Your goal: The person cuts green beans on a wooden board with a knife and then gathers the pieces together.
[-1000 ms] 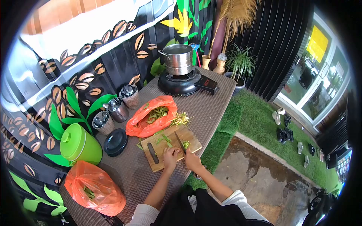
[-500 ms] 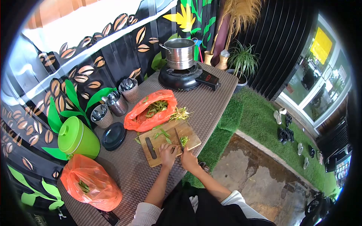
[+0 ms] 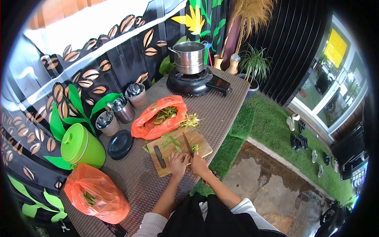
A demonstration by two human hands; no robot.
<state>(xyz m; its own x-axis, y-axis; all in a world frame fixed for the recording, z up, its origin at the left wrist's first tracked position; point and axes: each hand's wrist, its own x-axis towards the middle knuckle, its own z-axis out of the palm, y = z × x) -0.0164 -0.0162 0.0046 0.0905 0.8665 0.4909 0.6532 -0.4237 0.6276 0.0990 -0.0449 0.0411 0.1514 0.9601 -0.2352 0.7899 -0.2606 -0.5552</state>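
Observation:
My right hand [image 3: 198, 164] grips a knife [image 3: 187, 142] whose dark blade points away from me over the wooden cutting board [image 3: 160, 169]. Close beside it, my left hand [image 3: 178, 162] is closed with fingers bent at the board; it seems to pinch green leaves, mostly hidden under the fingers. Right of the blade lies a small heap of chopped greens [image 3: 195, 147]. Several loose leaves [image 3: 173, 142] rest on the far part of the board. Behind the board, an orange plastic bag [image 3: 139, 131] lies open with leafy greens [image 3: 166, 114] inside, and cut stems [image 3: 190, 121] sit by its right side.
A steel pot [image 3: 189, 59] stands on a black gas stove [image 3: 185, 85] at the table's far end. Along the wall are cutlery cups [image 3: 124, 111], a black lid [image 3: 120, 143] and a green canister [image 3: 85, 146]. Another orange bag [image 3: 98, 197] sits near left.
The view has shifted slightly. Both hands stay at the board, the left a little more to the right, and the knife remains in the right hand over the board.

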